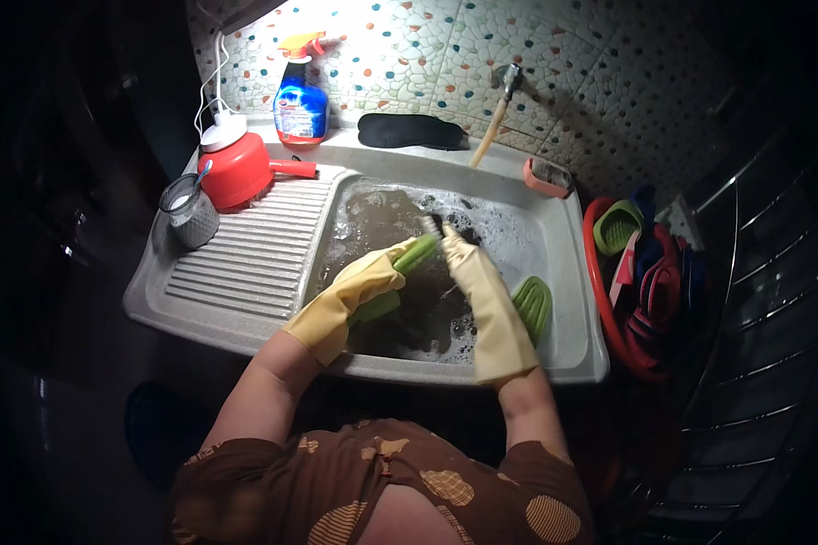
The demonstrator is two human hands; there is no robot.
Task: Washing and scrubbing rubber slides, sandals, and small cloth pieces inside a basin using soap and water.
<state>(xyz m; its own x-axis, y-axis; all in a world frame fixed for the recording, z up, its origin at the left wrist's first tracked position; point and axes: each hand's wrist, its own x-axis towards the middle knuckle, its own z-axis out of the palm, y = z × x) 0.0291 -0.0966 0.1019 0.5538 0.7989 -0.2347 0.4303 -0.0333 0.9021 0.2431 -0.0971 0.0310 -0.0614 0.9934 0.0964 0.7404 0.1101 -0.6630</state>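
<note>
My left hand [373, 274], in a pale yellow rubber glove, grips a green rubber slipper [417, 251] above murky, sudsy water [426, 300]. Part of the slipper shows below the glove too. My right hand [465, 257], gloved alike, holds a small scrub brush [431, 225], blurred, with its pale bristles at the slipper's upper end. Another green slipper [533, 305] leans in the right side of the sink basin [564, 272], half hidden behind my right forearm.
On the ribbed drainboard [245, 262] stand a red long-handled dipper [235, 170] and a glass jar [192, 216]. A spray bottle [301, 102], a black insole [412, 131] and a pink soap dish [547, 177] line the back ledge below a hose-fitted tap [497, 119]. Rightward, a red basin [603, 320] holds footwear.
</note>
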